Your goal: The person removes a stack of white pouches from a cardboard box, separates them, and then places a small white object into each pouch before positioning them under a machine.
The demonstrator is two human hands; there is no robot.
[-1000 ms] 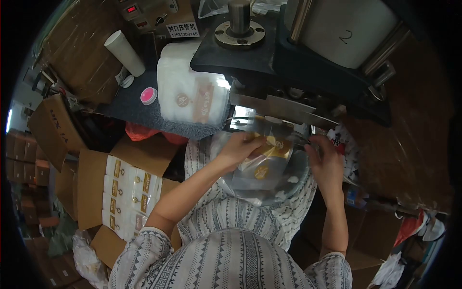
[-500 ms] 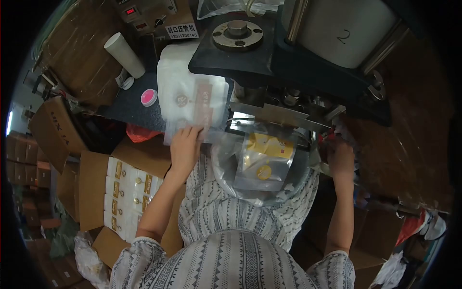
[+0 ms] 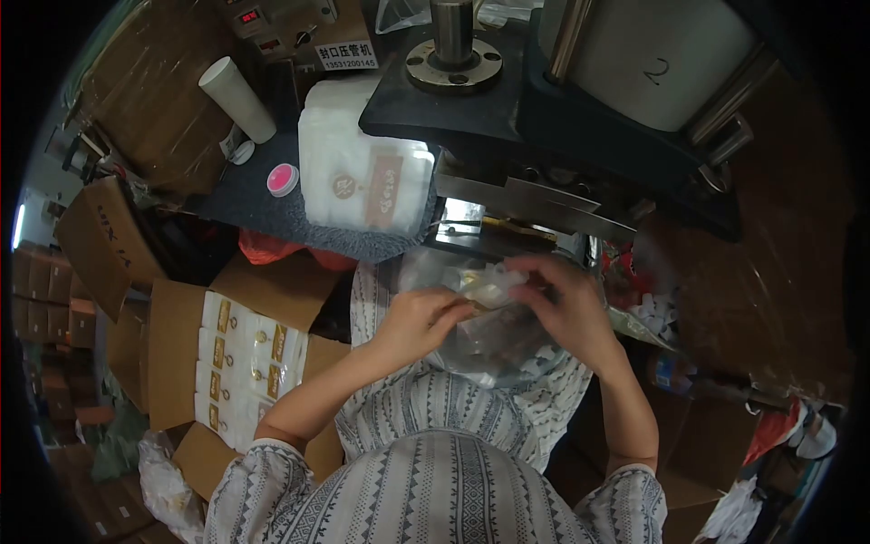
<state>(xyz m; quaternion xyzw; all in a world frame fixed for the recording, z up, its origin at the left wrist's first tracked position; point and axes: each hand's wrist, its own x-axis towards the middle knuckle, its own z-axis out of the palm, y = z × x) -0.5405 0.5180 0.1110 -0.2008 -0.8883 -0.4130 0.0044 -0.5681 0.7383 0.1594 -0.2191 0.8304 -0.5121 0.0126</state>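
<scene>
Over the plastic-lined basin on my lap, my left hand pinches the edge of a pale, yellowish pouch. From the other side my right hand has its fingers curled at the same pouch, slightly blurred; what exactly it grips is hard to make out. A stack of white printed pouches lies on the grey cloth at the bench edge. Just beyond my hands is the press with its metal bar.
A carton of packed white pouches stands at the lower left. A pink-topped round container and a white cup sit on the bench. Red packaging and small white pieces lie to the right of the basin.
My left hand has left the pouch stack and my right hand has come in from the right; both are now together over the basin. The press's upper shaft stands higher. The yellow-and-silver pouch is no longer plainly visible.
</scene>
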